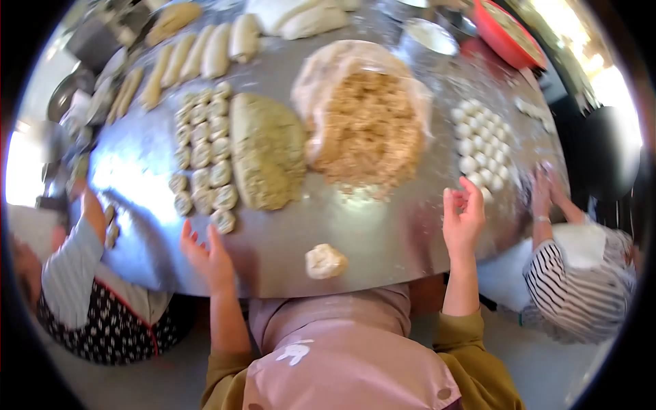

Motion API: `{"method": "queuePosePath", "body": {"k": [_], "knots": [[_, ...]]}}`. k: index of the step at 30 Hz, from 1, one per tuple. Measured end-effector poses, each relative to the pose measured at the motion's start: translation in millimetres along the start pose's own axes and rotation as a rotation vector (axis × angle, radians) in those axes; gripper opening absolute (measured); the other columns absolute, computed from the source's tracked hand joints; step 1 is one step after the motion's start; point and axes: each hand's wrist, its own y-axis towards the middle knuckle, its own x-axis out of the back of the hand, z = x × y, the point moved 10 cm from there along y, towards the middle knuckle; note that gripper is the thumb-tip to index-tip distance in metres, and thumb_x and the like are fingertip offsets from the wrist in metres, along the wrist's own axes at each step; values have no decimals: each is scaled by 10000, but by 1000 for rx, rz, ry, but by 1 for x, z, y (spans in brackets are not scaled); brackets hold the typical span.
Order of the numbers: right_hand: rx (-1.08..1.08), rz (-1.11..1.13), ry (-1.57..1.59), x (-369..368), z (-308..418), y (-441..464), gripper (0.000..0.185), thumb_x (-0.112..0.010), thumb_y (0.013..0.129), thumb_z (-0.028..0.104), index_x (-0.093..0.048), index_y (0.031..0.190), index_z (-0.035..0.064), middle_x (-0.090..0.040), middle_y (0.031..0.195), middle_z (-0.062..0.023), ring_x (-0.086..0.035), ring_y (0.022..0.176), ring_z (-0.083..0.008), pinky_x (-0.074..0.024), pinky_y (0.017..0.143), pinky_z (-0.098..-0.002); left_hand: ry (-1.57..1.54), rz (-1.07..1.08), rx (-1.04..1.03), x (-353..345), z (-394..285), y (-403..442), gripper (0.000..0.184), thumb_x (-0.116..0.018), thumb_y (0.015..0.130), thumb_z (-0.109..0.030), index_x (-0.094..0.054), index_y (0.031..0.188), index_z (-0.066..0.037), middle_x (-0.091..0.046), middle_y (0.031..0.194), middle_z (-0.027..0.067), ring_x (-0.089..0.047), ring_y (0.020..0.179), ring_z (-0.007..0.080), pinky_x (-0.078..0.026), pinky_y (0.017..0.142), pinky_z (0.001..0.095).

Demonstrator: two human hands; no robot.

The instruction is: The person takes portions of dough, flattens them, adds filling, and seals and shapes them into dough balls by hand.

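My left hand (210,258) is over the metal table with its fingers apart and nothing in them. It is close to the lowest of several small round pieces (200,152), pale with a greenish middle. My right hand (465,220) is raised just below a cluster of white dough balls (482,140), thumb and fingers apart, and I see nothing held. Between my hands, close to the table edge, sits a rough, lumpy ball of pale dough (326,262). Farther in lie a flat greenish slab (268,152) and a heap of crumbly tan filling (376,126) on a clear plastic bag (321,72).
Long dough rolls (216,51) and a big dough sheet (311,17) lie at the back. A metal bowl (429,37) and a red basin (506,34) stand at the back right. Co-workers' hands are at the left (85,198) and right (544,191) table edges.
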Motion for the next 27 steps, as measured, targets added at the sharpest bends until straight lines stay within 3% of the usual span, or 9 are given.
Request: {"method": "queuePosePath", "body": {"k": [3,8,10,13,16,17,20,23,27], "knots": [[157,204,115,-58,59,-15,297,-708,820,92,-590,1084,25,-622,1003,-105,-589,747,-185,-496,655,-295,219,-51,-97,-5,11,9,595,-649,870,-245,-408,1277,116,-437,1256,305,-424,1180,418,-341,1025,471],[385,447,299,-131,168,-45,300,-718,787,65,-611,1066,31,-627,999,-134,-622,810,-262,-528,704,-342,356,90,-182,-21,-6,6,390,-698,816,-266,-583,1054,19,-568,1083,190,-509,1005,371,-420,861,429],[523,455,311,-151,200,-50,359,-728,765,69,-602,1098,27,-621,1015,-142,-618,887,-315,-526,751,-369,268,58,-206,-22,-16,5,307,-720,797,-221,-577,961,-4,-587,976,168,-519,916,355,-423,799,433],[646,481,291,-174,235,-49,414,-715,763,82,-580,1151,22,-600,1090,-136,-605,948,-326,-513,798,-376,88,237,-109,-34,-18,3,285,-735,785,-182,-514,863,-20,-595,889,148,-553,809,321,-440,694,400],[728,461,209,-193,260,-41,408,-688,779,73,-572,1166,22,-579,1131,-131,-591,981,-313,-498,836,-377,16,320,-59,-43,-22,-6,298,-730,789,-177,-493,873,-18,-597,823,140,-567,714,328,-448,630,401],[771,454,208,-201,265,-40,398,-669,791,78,-568,1172,20,-567,1115,-133,-582,985,-305,-488,850,-381,-7,290,-55,-39,-23,-8,293,-714,817,-171,-508,946,-8,-616,798,103,-598,680,282,-482,624,386],[841,536,137,-229,263,-52,383,-660,806,102,-571,1168,16,-569,1076,-130,-581,968,-302,-488,851,-379,-598,278,213,-55,14,-14,284,-655,877,-146,-530,1086,0,-628,888,69,-617,792,193,-506,731,334],[751,610,146,-234,257,-51,251,-655,815,108,-599,1051,41,-571,981,-133,-590,875,-320,-499,763,-402,-1337,557,671,-69,-6,-31,259,-575,927,-94,-552,1160,17,-612,1003,57,-613,876,162,-503,826,308],[631,702,239,-230,245,-50,146,-671,803,98,-602,926,61,-571,870,-134,-587,772,-353,-495,680,-408,-1488,700,719,-73,-22,-41,280,-544,942,-91,-538,1200,17,-614,1021,85,-609,954,185,-506,842,316]]}}
